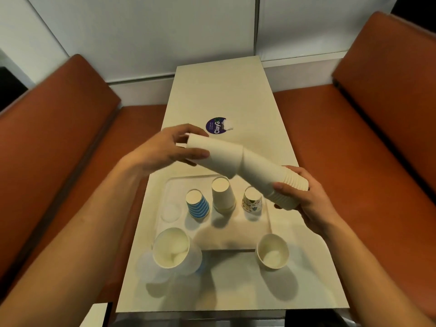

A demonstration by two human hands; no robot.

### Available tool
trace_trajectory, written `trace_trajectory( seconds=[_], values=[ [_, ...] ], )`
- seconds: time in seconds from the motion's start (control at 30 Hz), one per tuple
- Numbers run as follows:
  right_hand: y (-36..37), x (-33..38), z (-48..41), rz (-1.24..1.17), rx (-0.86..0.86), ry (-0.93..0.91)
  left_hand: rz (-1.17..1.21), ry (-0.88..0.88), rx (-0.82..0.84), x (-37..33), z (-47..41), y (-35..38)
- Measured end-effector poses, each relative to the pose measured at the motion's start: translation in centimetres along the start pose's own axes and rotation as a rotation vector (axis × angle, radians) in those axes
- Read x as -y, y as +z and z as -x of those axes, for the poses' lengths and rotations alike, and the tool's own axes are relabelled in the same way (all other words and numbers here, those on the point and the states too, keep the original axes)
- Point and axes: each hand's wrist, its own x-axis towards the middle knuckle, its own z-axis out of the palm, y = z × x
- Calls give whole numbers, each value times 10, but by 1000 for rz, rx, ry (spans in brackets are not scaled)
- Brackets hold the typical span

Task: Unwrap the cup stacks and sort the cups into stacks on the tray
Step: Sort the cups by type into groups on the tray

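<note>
Currently a tray (232, 221) carries three upturned items in a row: a blue-striped cup (197, 205), a short white stack (223, 194) and a patterned cup (252, 202). Two upright white cups (171, 250) (273, 251) are set nearer the person; their contents cannot be told.

A long white cup stack (245, 167) is held in the air above the tray, bent at the middle, no wrap seen on it. Its closed end is gripped by the left hand (165, 149), fingers curled round it. Its ribbed rim end is gripped by the right hand (304, 199).

A cream tabletop (224, 90) with a purple sticker (215, 127) is flanked by orange benches (59, 138) (377, 126), with white wall panels (141, 31) behind.
</note>
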Motion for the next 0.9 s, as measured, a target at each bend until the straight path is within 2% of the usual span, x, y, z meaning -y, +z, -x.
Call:
trace_trajectory(
  seconds=[0.1,0.2,0.3,0.67,0.9],
  values=[
    [-11,3,1,-12,-119,-5,-130,-38,-64,1,-3,-18],
    [-19,2,-1,-28,-194,-2,-467,-76,-107,10,-15,-8],
    [-20,0,-2,-40,-199,10,-735,-88,-38,23,-30,17],
    [-10,-6,-5,-83,-128,23,-1043,-90,218,75,-82,84],
    [-3,-8,-6,-102,-89,53,-997,-128,284,97,-89,95]
  ],
)
